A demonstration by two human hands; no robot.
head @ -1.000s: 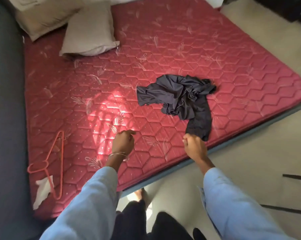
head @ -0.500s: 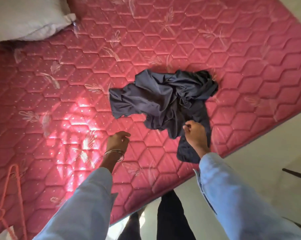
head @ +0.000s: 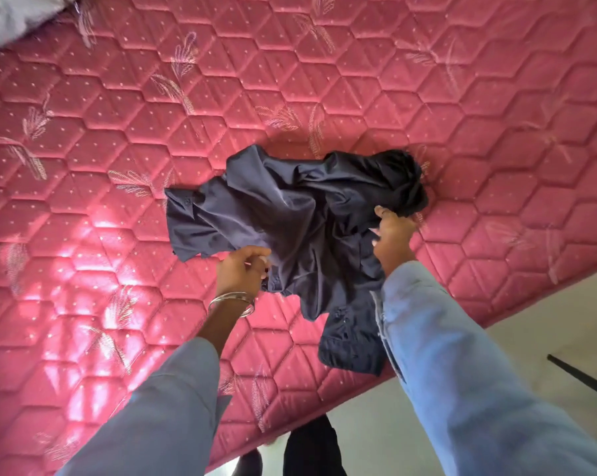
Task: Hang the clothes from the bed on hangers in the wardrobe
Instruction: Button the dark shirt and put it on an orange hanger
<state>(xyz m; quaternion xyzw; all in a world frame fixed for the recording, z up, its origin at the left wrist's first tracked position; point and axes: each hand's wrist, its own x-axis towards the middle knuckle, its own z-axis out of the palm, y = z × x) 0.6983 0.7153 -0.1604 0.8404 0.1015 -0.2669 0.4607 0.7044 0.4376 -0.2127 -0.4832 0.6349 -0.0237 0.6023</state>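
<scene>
Red quilted mattress (head: 427,97) fills the view, its edge running 8 to 3 o'clock. Pale pillow (head: 12,18) at 10 o'clock corner. Dark navy shirt (head: 290,214), crumpled, lies near the mattress edge at centre; long axis roughly 10 to 5 o'clock, cuffed sleeve pointing 9 o'clock, buttoned strip trailing toward 5. No readable label or writing. Left hand (head: 244,269), bangle on wrist, fingers curled pinching the shirt's lower edge. Right hand (head: 391,235) curled into the shirt's right-side fabric.
</scene>
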